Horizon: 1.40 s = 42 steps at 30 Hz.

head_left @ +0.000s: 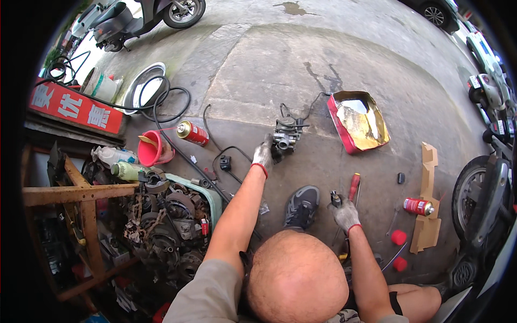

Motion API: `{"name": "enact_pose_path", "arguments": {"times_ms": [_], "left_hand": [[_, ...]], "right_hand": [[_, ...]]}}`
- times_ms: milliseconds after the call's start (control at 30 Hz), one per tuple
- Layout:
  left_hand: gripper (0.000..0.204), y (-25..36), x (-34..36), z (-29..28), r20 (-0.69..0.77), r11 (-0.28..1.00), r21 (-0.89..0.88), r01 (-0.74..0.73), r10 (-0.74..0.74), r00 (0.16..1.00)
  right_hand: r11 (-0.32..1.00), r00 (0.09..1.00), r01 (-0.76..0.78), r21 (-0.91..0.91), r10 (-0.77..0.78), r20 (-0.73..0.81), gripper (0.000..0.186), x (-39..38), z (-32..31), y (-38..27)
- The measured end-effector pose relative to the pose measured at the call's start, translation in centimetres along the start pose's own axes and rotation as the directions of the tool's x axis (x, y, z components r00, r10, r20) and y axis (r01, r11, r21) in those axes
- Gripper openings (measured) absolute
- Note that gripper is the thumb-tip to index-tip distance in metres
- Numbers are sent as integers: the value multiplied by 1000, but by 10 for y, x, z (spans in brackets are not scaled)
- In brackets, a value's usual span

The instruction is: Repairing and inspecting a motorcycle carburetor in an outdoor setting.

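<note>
A metal carburetor (287,134) with a thin black hose sits on the concrete in front of me. My left hand (264,153), in a pale work glove with a red cuff, has its fingers closed on the near left side of it. Farther right and closer to me, my right hand (345,214), gloved the same way, is closed around a dark-handled tool (336,199); its exact kind is unclear. Just beyond that hand lies a red-handled screwdriver (354,187). My shoe (302,206) is planted between the two hands, and my bent knee fills the lower middle.
A red tin tray (350,134) with a yellowish inside lies ahead right. Spray cans (193,133), a red bucket (156,148) and black hoses lie left, near a green crate (215,200) of greasy parts. Rightward are cardboard (427,204), another can (418,206), red caps (399,237) and a motorbike wheel (469,194).
</note>
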<state>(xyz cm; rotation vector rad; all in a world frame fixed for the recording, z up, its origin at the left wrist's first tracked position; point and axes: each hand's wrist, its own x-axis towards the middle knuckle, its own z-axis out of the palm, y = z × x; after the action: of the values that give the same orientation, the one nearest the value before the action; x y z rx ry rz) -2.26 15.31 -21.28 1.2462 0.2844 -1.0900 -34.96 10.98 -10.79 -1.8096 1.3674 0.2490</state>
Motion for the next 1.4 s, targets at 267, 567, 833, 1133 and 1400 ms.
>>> {"name": "enact_pose_path", "arguments": {"times_ms": [267,567,833,1133,1400], "left_hand": [[51,13,20,1,14,772,550,-319,373,928],[43,33,6,26,203,241,893,-379,538,818],[37,30,-4,22,188,493,776,-394,416,890],[32,26,-39,18,240,516,768,-379,316,918],[33,87,-114,-14,187,457,843,-285,248,951]], "right_hand": [[1000,1000,-2,-20,2,-24,48,-5,2,9],[994,983,-107,-29,101,-153,55,-31,-13,9],[986,900,-117,117,155,-408,49,-41,-33,39],[879,671,-52,474,383,-635,30,0,-88,187],[814,614,-473,338,580,-536,37,7,-60,242]]}}
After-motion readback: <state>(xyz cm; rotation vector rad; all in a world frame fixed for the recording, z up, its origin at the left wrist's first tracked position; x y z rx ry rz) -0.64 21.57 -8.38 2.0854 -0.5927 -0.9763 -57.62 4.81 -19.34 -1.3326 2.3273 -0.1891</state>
